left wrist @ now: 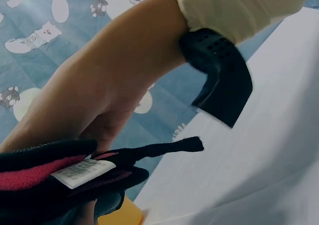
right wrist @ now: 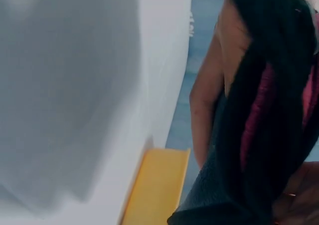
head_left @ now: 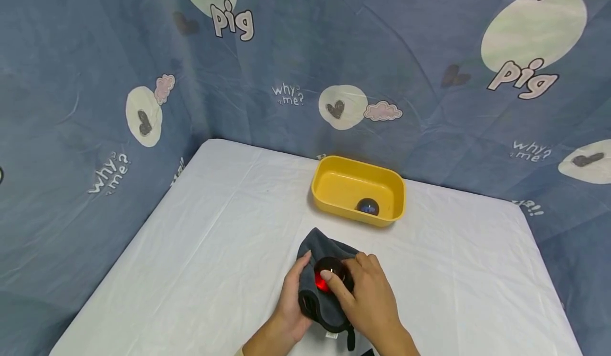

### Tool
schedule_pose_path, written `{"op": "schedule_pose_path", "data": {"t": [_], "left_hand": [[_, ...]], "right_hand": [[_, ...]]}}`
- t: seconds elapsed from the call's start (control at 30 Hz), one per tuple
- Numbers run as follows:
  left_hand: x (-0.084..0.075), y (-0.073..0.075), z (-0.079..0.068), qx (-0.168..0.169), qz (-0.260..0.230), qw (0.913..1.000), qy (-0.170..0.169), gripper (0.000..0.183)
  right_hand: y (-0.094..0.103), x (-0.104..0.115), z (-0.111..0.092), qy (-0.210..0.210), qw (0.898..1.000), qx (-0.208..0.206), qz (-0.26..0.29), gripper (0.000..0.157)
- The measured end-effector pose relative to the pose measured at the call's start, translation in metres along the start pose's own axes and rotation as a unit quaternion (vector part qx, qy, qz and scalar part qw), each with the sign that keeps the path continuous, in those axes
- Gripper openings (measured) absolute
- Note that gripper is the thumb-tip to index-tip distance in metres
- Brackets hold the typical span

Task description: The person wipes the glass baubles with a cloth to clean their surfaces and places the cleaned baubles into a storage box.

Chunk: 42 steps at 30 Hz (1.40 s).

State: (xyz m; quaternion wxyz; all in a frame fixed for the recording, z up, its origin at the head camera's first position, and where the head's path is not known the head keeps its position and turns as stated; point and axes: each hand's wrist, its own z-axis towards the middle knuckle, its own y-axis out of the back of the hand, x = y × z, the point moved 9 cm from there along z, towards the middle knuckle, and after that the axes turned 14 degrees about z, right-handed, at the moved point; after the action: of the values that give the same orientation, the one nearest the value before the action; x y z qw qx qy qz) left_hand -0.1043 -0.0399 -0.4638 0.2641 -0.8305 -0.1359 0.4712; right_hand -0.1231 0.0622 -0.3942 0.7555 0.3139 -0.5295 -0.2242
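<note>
Over the near part of the table, my left hand (head_left: 288,298) holds a dark grey cloth (head_left: 319,244) from its left side. A dark, shiny ball (head_left: 330,266) with a red glow at its lower left lies against the cloth. My right hand (head_left: 371,295) grips this ball, thumb across its front and fingers at its far right side. In the left wrist view the folded cloth shows a pink inner side (left wrist: 30,179), a white label (left wrist: 82,173) and a dark hanging loop (left wrist: 172,147). Folds hide most of the fingers in the right wrist view.
Beyond the hands stands a yellow tray (head_left: 341,211) with a dark blue ball (head_left: 368,206) in its near right part. The white-covered table (head_left: 191,271) meets blue printed fabric (head_left: 267,128) at the back and left.
</note>
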Motion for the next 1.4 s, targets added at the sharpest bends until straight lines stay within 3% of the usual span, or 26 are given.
{"op": "schedule_pose_path", "data": {"t": [0.27, 0.47, 0.77, 0.93, 1.13, 1.3, 1.4], "left_hand": [[-0.006, 0.001, 0.001, 0.002, -0.008, 0.9998, -0.019, 0.070], [-0.006, 0.000, 0.000, 0.018, 0.002, 0.9995, -0.024, 0.070], [-0.006, 0.002, -0.002, 0.019, 0.013, 0.9996, -0.019, 0.071], [-0.005, -0.002, -0.003, 0.023, 0.016, 0.9995, -0.012, 0.072], [-0.010, 0.001, -0.001, 0.010, 0.017, 0.9995, -0.026, 0.071], [-0.014, 0.005, 0.001, 0.006, 0.021, 0.9990, -0.040, 0.069], [-0.013, 0.006, 0.001, 0.006, 0.023, 0.9989, -0.041, 0.070]], "right_hand": [[0.001, 0.011, -0.006, 0.060, 0.998, 0.016, -0.007, 0.082], [0.003, 0.023, -0.008, 0.117, 0.993, 0.010, -0.006, 0.065], [0.004, 0.021, -0.002, 0.112, 0.993, -0.027, 0.007, 0.051], [0.004, 0.014, -0.002, 0.084, 0.996, -0.042, -0.003, 0.042], [0.000, 0.008, -0.005, 0.047, 0.999, -0.009, 0.000, 0.060], [-0.003, 0.012, -0.011, 0.078, 0.996, 0.026, 0.016, 0.074], [-0.002, 0.016, -0.012, 0.100, 0.994, 0.029, 0.025, 0.067]]}}
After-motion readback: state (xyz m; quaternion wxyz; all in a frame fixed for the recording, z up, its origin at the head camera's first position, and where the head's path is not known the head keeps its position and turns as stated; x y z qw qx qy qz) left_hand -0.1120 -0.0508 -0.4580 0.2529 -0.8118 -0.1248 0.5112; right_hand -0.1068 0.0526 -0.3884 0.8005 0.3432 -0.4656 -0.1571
